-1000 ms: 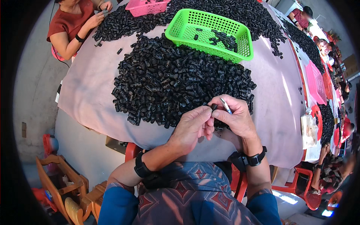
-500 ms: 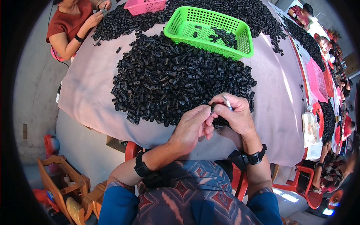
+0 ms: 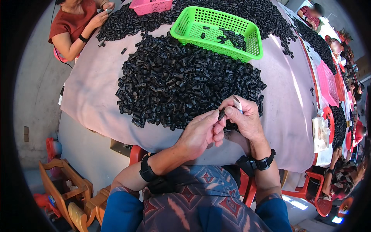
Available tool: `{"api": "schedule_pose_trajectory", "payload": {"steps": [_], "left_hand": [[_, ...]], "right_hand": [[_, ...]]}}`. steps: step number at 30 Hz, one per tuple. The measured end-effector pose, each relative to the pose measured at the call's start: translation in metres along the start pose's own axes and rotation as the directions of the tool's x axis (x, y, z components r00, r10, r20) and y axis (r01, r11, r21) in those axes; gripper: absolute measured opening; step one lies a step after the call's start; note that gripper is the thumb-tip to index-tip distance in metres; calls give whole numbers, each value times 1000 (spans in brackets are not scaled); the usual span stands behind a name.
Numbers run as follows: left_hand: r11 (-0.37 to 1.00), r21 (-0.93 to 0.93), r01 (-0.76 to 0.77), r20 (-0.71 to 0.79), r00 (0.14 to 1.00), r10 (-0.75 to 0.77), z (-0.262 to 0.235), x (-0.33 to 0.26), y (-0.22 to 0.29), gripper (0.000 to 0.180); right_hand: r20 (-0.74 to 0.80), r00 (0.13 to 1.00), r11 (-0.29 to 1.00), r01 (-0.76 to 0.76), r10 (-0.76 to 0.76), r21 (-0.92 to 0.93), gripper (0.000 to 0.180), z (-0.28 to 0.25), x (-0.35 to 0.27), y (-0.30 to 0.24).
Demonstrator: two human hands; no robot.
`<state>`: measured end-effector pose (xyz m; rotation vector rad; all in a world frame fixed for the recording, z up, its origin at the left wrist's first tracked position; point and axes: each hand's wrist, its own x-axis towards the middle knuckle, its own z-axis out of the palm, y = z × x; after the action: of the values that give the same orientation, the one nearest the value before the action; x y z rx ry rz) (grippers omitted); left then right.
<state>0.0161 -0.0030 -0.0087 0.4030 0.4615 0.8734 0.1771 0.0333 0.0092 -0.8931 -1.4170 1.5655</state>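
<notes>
My left hand [image 3: 201, 133] is closed, pinching a small black plastic cylinder [image 3: 221, 114] between thumb and fingertips. Close against it, my right hand [image 3: 245, 120] is closed round a slim tool [image 3: 237, 103] with a pale, bluish body and a flat, pointed tip like a small knife blade. That tip stands up past the right thumb, away from the black piece. The right fingertips meet the piece too. Both hands are over the near edge of a large pile of similar black cylinders [image 3: 181, 81] on the cloth-covered table. My fingers hide part of the held piece.
A green perforated basket [image 3: 216, 48] with some black pieces stands behind the pile. Beyond it are a pink basket [image 3: 150, 8] and more black pieces. A person in a rust-coloured top [image 3: 73, 23] works at far left. Wooden furniture [image 3: 65, 189] stands at lower left.
The tool in my right hand has turned, so its flat tip shows more. The black cylinder between my fingertips has come more into sight. The view has shifted slightly.
</notes>
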Motion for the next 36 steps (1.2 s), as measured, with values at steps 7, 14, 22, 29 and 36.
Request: {"api": "schedule_pose_trajectory", "payload": {"steps": [7, 14, 22, 29, 36], "left_hand": [[984, 172, -39, -62, 997, 51, 1, 2, 0, 27], [958, 284, -29, -107, 992, 62, 3, 1, 1, 20], [961, 250, -121, -106, 983, 151, 4, 0, 1, 22], [971, 207, -117, -91, 986, 138, 1, 2, -2, 25], [974, 172, -144, -66, 985, 158, 0, 1, 0, 25]], "right_hand": [[-74, 994, 988, 65, -76, -137, 12, -4, 2, 3], [-78, 991, 977, 93, -110, -190, 10, -3, 3, 8], [-66, 985, 956, 135, -158, -261, 13, -1, 2, 7], [-76, 990, 971, 99, -118, -216, 8, 0, 1, 7], [-43, 979, 944, 180, -200, -276, 10, 0, 1, 10]]}}
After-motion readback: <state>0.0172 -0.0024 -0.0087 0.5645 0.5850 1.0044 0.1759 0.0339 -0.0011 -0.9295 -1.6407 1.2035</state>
